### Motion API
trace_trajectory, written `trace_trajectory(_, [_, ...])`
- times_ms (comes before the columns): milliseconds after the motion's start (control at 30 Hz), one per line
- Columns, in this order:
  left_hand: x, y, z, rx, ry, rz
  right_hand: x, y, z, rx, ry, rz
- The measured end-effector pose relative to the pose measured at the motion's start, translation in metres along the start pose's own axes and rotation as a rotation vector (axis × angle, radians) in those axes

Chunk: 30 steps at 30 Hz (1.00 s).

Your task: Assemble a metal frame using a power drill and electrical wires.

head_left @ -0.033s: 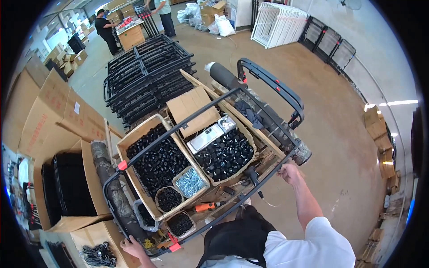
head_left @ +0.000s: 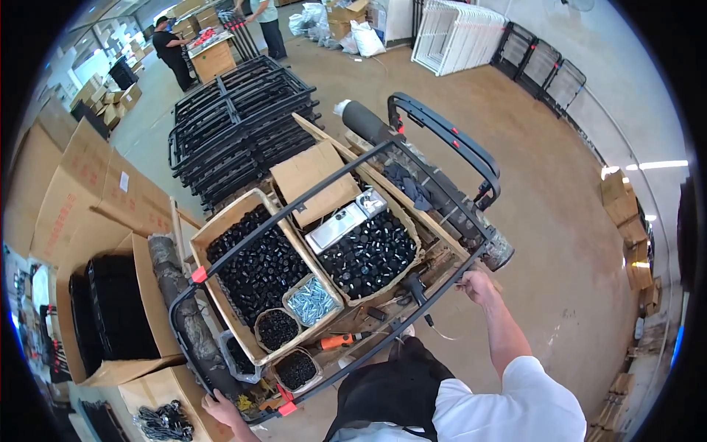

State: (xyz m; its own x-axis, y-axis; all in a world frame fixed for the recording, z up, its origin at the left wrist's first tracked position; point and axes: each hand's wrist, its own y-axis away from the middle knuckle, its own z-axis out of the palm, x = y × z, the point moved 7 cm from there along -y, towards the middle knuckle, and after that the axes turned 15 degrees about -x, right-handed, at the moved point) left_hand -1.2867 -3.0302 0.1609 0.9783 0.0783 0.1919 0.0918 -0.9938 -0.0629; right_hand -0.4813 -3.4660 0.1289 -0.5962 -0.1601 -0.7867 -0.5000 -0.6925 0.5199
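A large black tubular metal frame (head_left: 358,363) with rounded corners and red clips lies slanted over the workbench. My left hand (head_left: 219,407) is closed round its near left corner. At the near right corner, my right hand (head_left: 479,286) grips the same frame. Under and inside it stand trays of black plastic caps (head_left: 254,254), silver bolts (head_left: 311,300) and small black parts (head_left: 278,328). A metal box (head_left: 345,225) rests on the caps to the right. An orange-and-black power tool (head_left: 340,341) and a dark power tool (head_left: 418,289) lie by the near edge.
Padded rollers (head_left: 184,313) run along the bench's sides. A curved black rail (head_left: 449,140) sits beyond the right roller. Black frames (head_left: 239,118) are stacked behind the bench. Open cartons (head_left: 121,368) stand at left, white racks (head_left: 460,37) by the far wall. Two people work at a far table (head_left: 213,62).
The whole view has shifted very slightly. Both hands keep their hold on the black frame, which stays in place over the bench.
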Motion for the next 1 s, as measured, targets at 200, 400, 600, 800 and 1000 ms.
trace_trajectory(200, [0.016,-0.01,0.001,-0.227,0.05,-0.018,0.057,-0.058,-0.078,0.365,1.05,0.034])
trace_trajectory(400, [0.195,0.061,-0.03,-0.003,0.203,0.251,0.072,-0.079,-0.005,0.166,1.335,0.475])
trace_trajectory(600, [0.428,0.181,-0.013,-0.613,0.397,0.714,0.097,-0.145,0.043,-0.106,1.436,0.371])
trace_trajectory(800, [0.56,0.254,0.003,-0.872,0.518,0.965,0.129,-0.121,0.038,0.008,1.6,0.426])
trace_trajectory(1000, [0.627,0.292,0.006,-1.031,0.642,1.037,0.083,-0.061,0.028,-0.138,1.504,0.35])
